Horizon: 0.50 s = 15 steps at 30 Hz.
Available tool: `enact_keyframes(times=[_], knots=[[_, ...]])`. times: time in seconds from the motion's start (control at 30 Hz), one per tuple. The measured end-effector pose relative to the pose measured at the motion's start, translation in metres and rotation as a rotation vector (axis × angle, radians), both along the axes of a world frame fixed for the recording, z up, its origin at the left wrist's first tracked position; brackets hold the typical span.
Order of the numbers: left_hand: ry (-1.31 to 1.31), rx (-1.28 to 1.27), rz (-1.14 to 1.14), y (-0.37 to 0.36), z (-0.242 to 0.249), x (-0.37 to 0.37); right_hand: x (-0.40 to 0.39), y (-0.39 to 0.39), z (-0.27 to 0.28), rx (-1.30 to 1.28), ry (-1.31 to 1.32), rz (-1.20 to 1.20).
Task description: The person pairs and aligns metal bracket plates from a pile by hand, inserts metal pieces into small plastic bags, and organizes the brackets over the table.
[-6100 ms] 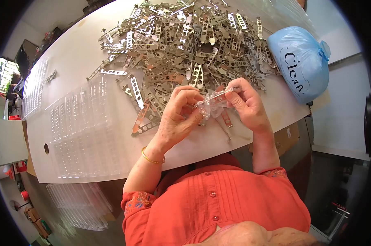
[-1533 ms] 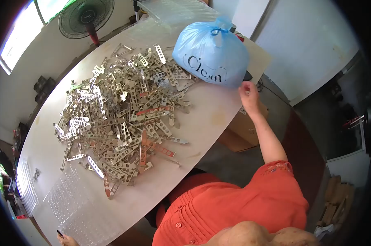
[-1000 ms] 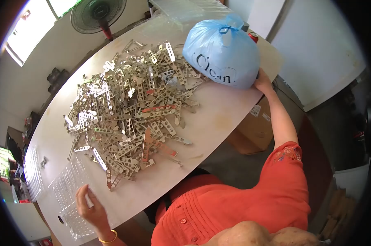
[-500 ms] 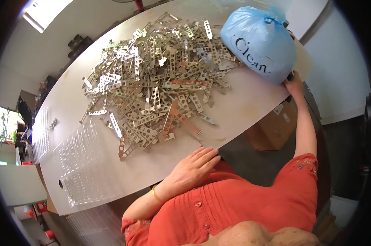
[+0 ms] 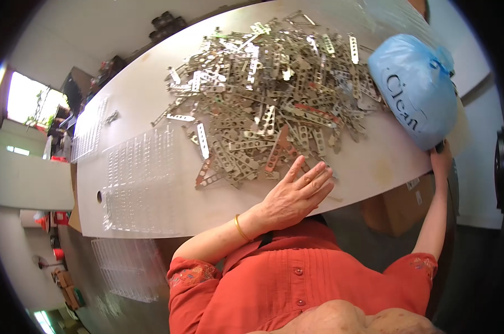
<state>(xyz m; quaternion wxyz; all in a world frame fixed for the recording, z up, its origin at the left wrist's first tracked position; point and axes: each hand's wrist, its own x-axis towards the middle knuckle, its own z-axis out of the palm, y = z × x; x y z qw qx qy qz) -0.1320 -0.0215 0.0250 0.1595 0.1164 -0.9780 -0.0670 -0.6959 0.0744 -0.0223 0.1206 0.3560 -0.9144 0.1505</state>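
Note:
A large heap of flat metal strips [image 5: 268, 119] with punched holes covers the middle of the table, a few of them reddish-brown. My left hand [image 5: 296, 197] hovers palm down at the near table edge, fingers stretched out and somewhat apart, nothing in it. Its fingertips point at the near side of the heap, close to a reddish strip [image 5: 275, 153]. At the right table edge, my right hand [image 5: 442, 160] is by the bottom of a tied blue plastic bag [image 5: 416, 89] marked "Clean". Its fingers look curled at a small dark thing [image 5: 440, 146], mostly hidden.
Clear plastic ridged trays [image 5: 140, 183] lie on the left of the white table [image 5: 363, 172]; another clear tray [image 5: 126, 264] is below the edge. A cardboard box [image 5: 396, 209] stands under the right side. A small metal piece [image 5: 112, 117] lies at far left.
My left hand has lifted from the near edge toward the heap, its fingers spreading. My right hand stays beside the bag. The whole view has shifted, so the table appears further right.

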Motion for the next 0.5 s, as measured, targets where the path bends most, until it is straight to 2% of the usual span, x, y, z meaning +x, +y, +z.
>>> enact_keyframes(times=[0.03,0.13,0.5], knots=[[-0.008,-0.011,0.023,-0.004,0.006,0.002,-0.001,-0.001,0.0,-0.011,-0.008,0.023],[-0.022,0.103,0.304,-0.019,0.017,0.009,-0.005,-0.002,-0.003,0.037,-0.059,-0.027],[-0.02,0.029,0.446,-0.051,0.004,0.025,0.007,0.0,-0.004,0.023,0.002,-0.095]])
